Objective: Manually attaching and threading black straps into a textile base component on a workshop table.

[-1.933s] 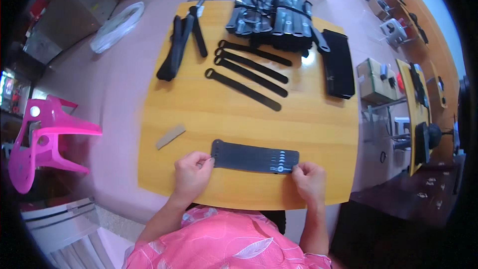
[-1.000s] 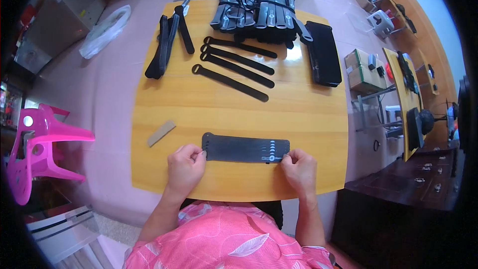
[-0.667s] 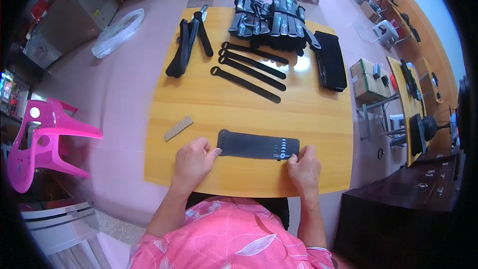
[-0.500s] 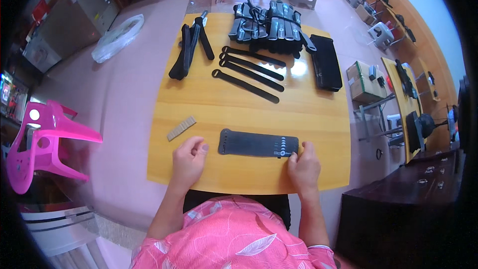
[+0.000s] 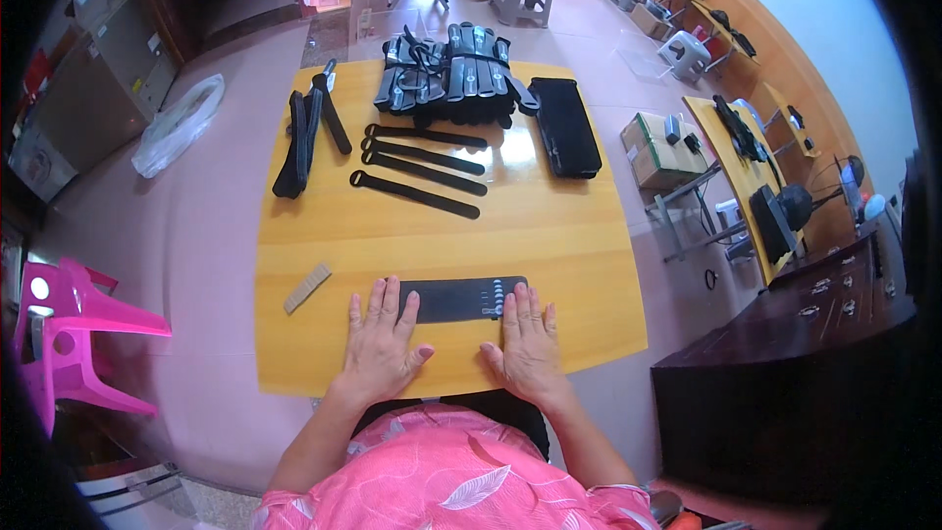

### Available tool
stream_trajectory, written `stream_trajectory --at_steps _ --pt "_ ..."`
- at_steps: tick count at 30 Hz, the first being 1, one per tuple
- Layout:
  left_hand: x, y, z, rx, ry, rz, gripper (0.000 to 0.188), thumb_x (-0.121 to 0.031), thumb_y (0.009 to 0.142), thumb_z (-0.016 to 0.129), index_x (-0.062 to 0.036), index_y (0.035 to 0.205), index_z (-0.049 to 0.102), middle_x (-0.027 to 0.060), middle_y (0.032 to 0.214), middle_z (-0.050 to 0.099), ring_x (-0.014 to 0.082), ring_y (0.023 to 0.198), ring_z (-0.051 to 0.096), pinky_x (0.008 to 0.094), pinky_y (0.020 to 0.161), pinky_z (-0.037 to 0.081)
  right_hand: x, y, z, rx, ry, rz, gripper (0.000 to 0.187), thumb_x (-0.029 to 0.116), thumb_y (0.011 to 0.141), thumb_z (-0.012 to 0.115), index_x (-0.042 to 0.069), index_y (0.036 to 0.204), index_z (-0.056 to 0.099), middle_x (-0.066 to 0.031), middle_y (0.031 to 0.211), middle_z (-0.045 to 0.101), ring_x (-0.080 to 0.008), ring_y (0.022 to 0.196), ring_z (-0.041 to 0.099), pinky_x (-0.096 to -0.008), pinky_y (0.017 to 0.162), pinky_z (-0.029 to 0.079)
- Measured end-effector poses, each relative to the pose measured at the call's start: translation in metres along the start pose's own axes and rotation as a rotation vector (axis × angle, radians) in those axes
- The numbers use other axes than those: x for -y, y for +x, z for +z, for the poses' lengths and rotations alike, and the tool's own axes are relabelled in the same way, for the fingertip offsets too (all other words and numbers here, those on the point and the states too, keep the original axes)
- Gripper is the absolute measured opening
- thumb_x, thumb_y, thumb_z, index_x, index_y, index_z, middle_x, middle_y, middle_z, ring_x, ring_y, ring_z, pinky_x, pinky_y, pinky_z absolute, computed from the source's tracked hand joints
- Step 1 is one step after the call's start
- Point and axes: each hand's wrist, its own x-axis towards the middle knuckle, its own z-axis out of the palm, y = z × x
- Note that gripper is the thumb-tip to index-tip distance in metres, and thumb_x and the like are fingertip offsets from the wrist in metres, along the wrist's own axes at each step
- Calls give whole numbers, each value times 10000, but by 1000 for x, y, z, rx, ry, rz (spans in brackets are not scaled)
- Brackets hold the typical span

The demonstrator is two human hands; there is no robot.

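A flat dark grey rectangular piece (image 5: 446, 302), with small white printed marks near its right end, lies across the near part of the wooden table. My left hand (image 5: 381, 345) rests flat with fingers stretched over its left end, hiding that end. At the opposite end, my right hand (image 5: 527, 345) is also laid flat, fingertips on or beside the edge. Neither hand grips anything. A small beige segmented strip (image 5: 307, 290) sits to the left of my left hand.
Several black looped straps (image 5: 420, 194) lie mid-table. Behind them is a heap of bundled dark straps (image 5: 446, 74), with a black stack (image 5: 566, 128) to its right and folded black bands (image 5: 302, 142) to its left. A pink stool (image 5: 83, 344) stands left; a dark cabinet (image 5: 746, 373) stands right.
Both hands have gone from curled to flat, with fingers spread onto the dark piece's two ends. The whole view has shifted, so the table appears further left.
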Motion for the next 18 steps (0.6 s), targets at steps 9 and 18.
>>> stream_trajectory --at_steps 9,18 --pt "4 2 -7 26 -177 -46 710 -536 945 425 -8 1419 397 221 1536 248 364 1436 216 628 1112 113 -7 3 -1 -24 -34 -7 761 440 867 602 -57 1403 390 -227 1509 314 -339 1421 282 -557 1149 147" --pt "16 -7 -7 -108 -183 2 722 -524 916 509 -1 1403 411 248 1492 322 413 1406 262 668 1089 105 -1 65 -29 -222 81 -73 297 217 823 634 38 1057 592 -125 1103 605 -297 1075 557 -468 874 452"
